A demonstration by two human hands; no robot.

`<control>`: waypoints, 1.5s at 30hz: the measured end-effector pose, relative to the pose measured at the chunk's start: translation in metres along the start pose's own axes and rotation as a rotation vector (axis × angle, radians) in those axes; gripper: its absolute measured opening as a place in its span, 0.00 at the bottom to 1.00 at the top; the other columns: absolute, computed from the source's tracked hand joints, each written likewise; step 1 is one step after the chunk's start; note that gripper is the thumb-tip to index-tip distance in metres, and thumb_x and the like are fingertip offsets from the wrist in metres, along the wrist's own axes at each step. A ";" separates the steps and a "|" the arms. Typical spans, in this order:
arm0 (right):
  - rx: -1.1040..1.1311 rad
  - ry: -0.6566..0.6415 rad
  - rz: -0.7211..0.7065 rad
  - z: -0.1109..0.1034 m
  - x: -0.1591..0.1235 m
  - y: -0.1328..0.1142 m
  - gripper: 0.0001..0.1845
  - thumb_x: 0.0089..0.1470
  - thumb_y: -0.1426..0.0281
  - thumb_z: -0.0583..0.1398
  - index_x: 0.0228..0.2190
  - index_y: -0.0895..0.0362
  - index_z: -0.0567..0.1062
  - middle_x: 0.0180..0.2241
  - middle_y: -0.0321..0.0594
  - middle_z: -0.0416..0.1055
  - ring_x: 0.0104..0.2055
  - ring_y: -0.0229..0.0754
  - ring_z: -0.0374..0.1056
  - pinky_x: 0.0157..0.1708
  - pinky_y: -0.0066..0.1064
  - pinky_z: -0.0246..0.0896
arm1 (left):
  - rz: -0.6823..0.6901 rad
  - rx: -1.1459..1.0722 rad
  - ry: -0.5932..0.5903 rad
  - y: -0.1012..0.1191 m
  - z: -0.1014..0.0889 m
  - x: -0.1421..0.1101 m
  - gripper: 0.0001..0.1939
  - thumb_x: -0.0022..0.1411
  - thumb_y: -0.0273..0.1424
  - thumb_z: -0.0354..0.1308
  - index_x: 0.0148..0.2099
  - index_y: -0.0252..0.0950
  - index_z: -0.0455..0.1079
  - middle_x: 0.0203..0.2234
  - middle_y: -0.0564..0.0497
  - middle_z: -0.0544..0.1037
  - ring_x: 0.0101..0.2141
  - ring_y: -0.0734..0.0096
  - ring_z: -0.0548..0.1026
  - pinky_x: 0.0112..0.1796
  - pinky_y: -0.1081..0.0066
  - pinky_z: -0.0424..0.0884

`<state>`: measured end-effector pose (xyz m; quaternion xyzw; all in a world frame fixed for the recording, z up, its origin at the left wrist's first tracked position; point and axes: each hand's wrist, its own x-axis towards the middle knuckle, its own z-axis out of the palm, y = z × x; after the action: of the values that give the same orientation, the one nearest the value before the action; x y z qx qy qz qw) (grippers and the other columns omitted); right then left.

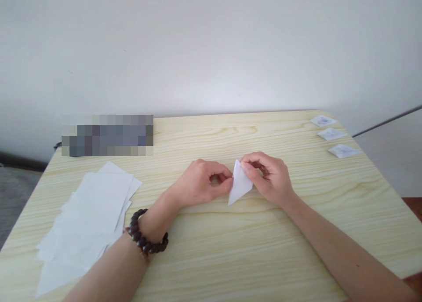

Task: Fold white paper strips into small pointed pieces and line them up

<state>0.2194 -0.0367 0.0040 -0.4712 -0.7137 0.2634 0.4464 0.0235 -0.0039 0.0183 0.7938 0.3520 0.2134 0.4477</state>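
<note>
Folded white paper (241, 184), upright above the bench (283, 249), its upper edges partly hidden by fingertips; left grip (231, 180) and right grip (242, 163) pinch it. Pixelation conceals an object (110, 137), far left.

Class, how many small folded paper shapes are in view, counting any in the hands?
4. Three lie near the far right corner of the table: a back shape, a middle shape and a front shape. The fourth shape is between both hands' fingertips.
</note>
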 end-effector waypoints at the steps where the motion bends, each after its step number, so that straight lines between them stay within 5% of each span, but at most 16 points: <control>1: -0.015 0.001 -0.009 0.000 0.000 0.000 0.05 0.57 0.70 0.58 0.31 0.55 0.73 0.24 0.34 0.72 0.24 0.34 0.67 0.23 0.24 0.62 | -0.006 -0.003 0.006 0.000 0.001 0.000 0.08 0.57 0.29 0.57 0.29 0.33 0.75 0.19 0.56 0.73 0.20 0.82 0.65 0.22 0.80 0.59; 4: 0.015 0.060 0.012 0.003 0.001 0.003 0.04 0.59 0.69 0.57 0.34 0.54 0.72 0.28 0.36 0.72 0.26 0.35 0.67 0.25 0.26 0.63 | -0.049 -0.061 0.041 -0.001 0.002 0.001 0.10 0.59 0.31 0.57 0.29 0.32 0.75 0.18 0.56 0.72 0.19 0.82 0.64 0.21 0.81 0.59; 8: 0.073 0.193 0.041 0.004 0.003 0.009 0.08 0.57 0.68 0.59 0.40 0.53 0.68 0.32 0.37 0.67 0.31 0.37 0.66 0.30 0.29 0.64 | -0.109 -0.061 0.237 -0.001 0.002 0.002 0.10 0.59 0.33 0.56 0.31 0.32 0.75 0.20 0.55 0.75 0.19 0.82 0.63 0.20 0.81 0.59; 13: -0.023 -0.002 -0.015 0.004 0.003 0.006 0.13 0.52 0.67 0.64 0.37 0.53 0.65 0.30 0.34 0.65 0.30 0.36 0.63 0.32 0.30 0.63 | -0.118 0.007 0.390 0.000 0.006 0.002 0.10 0.56 0.31 0.58 0.26 0.32 0.73 0.17 0.56 0.74 0.17 0.83 0.61 0.18 0.81 0.57; 25: -0.118 -0.072 -0.017 0.004 0.000 0.002 0.14 0.49 0.73 0.62 0.37 0.53 0.64 0.30 0.34 0.69 0.30 0.36 0.66 0.32 0.28 0.64 | -0.036 0.049 0.334 0.001 0.006 0.002 0.10 0.56 0.30 0.57 0.24 0.32 0.72 0.15 0.57 0.70 0.17 0.83 0.60 0.20 0.80 0.58; 34: -0.299 0.070 -0.064 0.004 0.000 0.004 0.12 0.52 0.74 0.58 0.39 0.52 0.63 0.26 0.32 0.71 0.24 0.35 0.66 0.29 0.28 0.62 | 0.047 0.149 0.362 0.004 0.013 0.001 0.10 0.56 0.28 0.55 0.23 0.34 0.66 0.15 0.59 0.68 0.17 0.83 0.60 0.21 0.80 0.58; 38: -0.397 0.009 -0.086 0.003 0.001 0.002 0.04 0.53 0.72 0.58 0.30 0.53 0.65 0.22 0.32 0.70 0.23 0.36 0.64 0.27 0.29 0.58 | 0.079 0.200 0.349 0.004 0.017 0.000 0.11 0.56 0.29 0.54 0.22 0.34 0.64 0.14 0.59 0.67 0.17 0.83 0.60 0.21 0.79 0.58; 45: -0.456 -0.018 -0.169 0.004 0.001 0.001 0.08 0.55 0.71 0.57 0.24 0.54 0.65 0.18 0.32 0.66 0.21 0.35 0.60 0.25 0.28 0.55 | -0.106 0.476 0.438 0.006 0.019 0.003 0.07 0.55 0.32 0.53 0.27 0.35 0.66 0.16 0.56 0.71 0.18 0.76 0.65 0.23 0.75 0.56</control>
<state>0.2161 -0.0357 0.0018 -0.4960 -0.7955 0.0614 0.3425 0.0400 -0.0148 0.0144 0.7921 0.5207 0.2671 0.1738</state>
